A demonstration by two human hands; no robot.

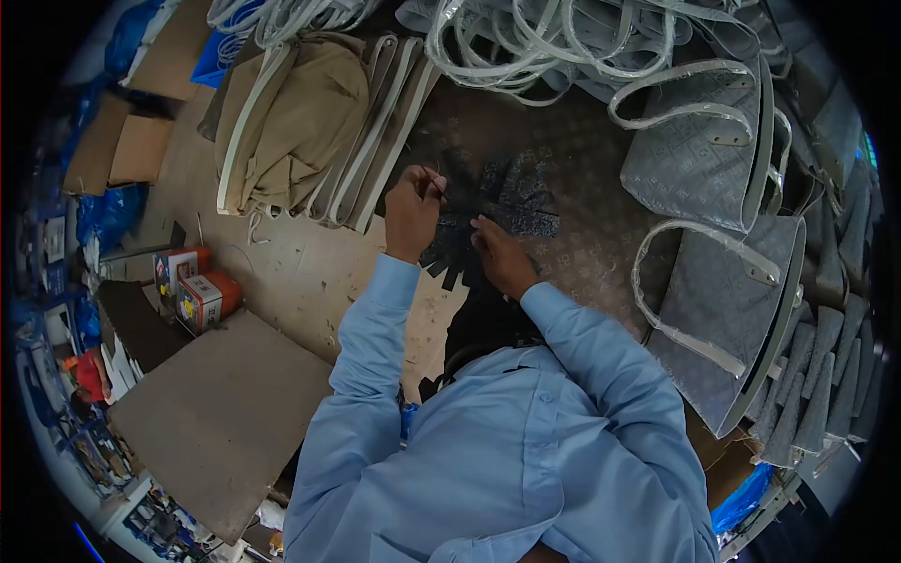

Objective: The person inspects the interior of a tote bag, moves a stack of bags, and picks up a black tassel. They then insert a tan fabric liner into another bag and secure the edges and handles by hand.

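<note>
Several dark strips (521,192) lie fanned out in a pile on the brown patterned surface in front of me. At the pile's left edge, my left hand (415,211) is raised with thumb and fingers pinched together on a thin dark piece too small to make out. My right hand (502,253) is at the near side of the pile, its fingertips touching the dark strips; its fingers are bent, and what they grip, if anything, is hidden.
Grey patterned bags (718,300) with pale handles stand at the right, beside bundled grey strips (821,375). Folded tan fabric pieces (305,122) lie at the upper left. Wrapped handles (563,38) are heaped at the back. Orange boxes (202,291) sit near a brown board (221,413).
</note>
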